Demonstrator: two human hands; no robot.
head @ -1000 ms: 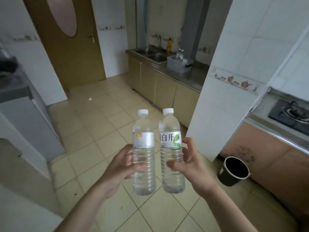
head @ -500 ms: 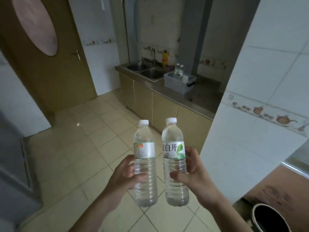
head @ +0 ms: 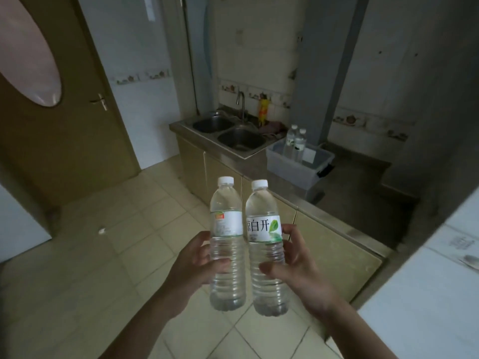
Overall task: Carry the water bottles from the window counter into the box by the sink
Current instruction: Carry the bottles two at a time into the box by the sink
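My left hand [head: 193, 265] grips a clear water bottle [head: 226, 244] with a white cap and a silver-white label. My right hand [head: 298, 270] grips a second clear water bottle [head: 267, 250] whose white label carries a green leaf. Both bottles are upright, side by side, held over the tiled floor. Ahead on the counter, right of the sink [head: 234, 134], stands a translucent grey box [head: 290, 165]. Two more water bottles [head: 296, 143] stand upright inside it.
A brown door [head: 64, 130] with an oval window is on the left. Beige cabinets [head: 329, 244] run under the steel counter from the sink toward me. A white tiled wall corner [head: 427, 294] juts in at the right. Tiled floor [head: 116, 255] lies open ahead.
The view has advanced toward the sink counter; the box and sink appear larger and closer. The black bin at lower right has left the view. Both hands keep their bottles.
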